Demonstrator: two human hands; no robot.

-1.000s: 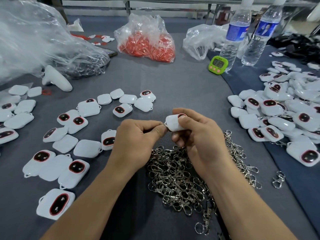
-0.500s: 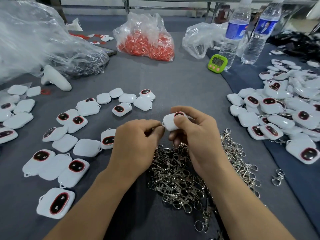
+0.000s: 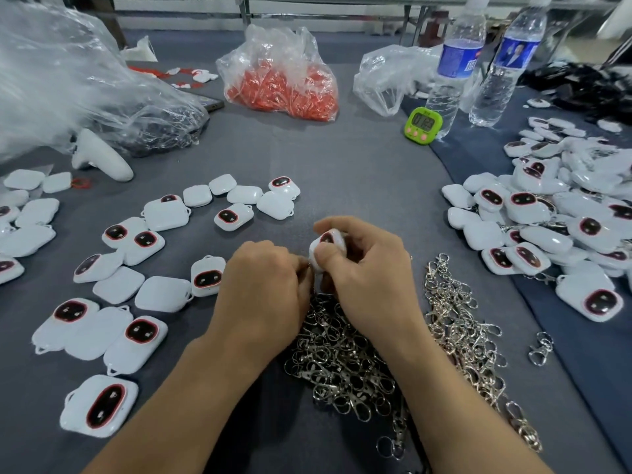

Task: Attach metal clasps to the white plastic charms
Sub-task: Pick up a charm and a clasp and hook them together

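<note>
Hands meet over the grey table (image 3: pixel 342 165).
I see the right hand (image 3: pixel 369 285) gripping a white rounded plastic charm (image 3: pixel 329 241). The left hand (image 3: pixel 263 292) curls against its left edge, and I cannot tell what it holds. Silver metal clasps (image 3: pixel 342 357) are heaped just beneath.

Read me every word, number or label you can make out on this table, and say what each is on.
On the green timer: screen digits, perhaps "01" then two more, too blurred to be sure.
On the left water bottle: blue label, print too small to read.
On the right water bottle: blue label with a picture, print too blurred to read.
On the charms: no lettering visible.
</note>
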